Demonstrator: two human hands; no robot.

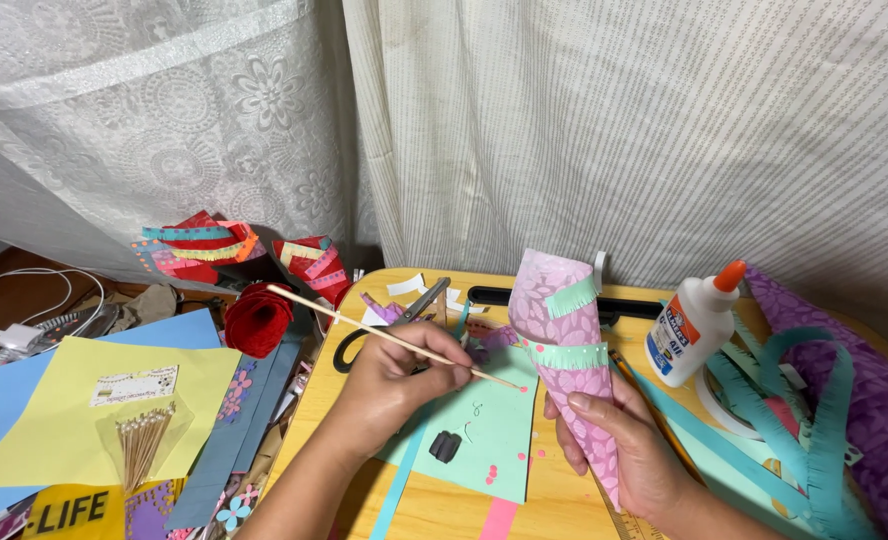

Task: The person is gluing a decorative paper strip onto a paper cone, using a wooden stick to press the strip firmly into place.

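Note:
My left hand (396,384) grips a thin wooden skewer (349,320) whose tip points at a teal paper sheet (484,425) on the small wooden table (554,505). My right hand (629,450) holds a pink patterned paper cone (569,375), upright and slightly tilted, banded with two teal fringed strips dotted pink. Small pink paper dots lie on the teal sheet near the skewer tip.
A white glue bottle with orange cap (694,322) stands right of the cone. Black-handled scissors (394,320) lie behind my left hand. Teal fringed strips (814,430) and purple paper lie right. Coloured sheets (104,400), a bag of sticks (142,440) and red paper crafts (259,318) sit left.

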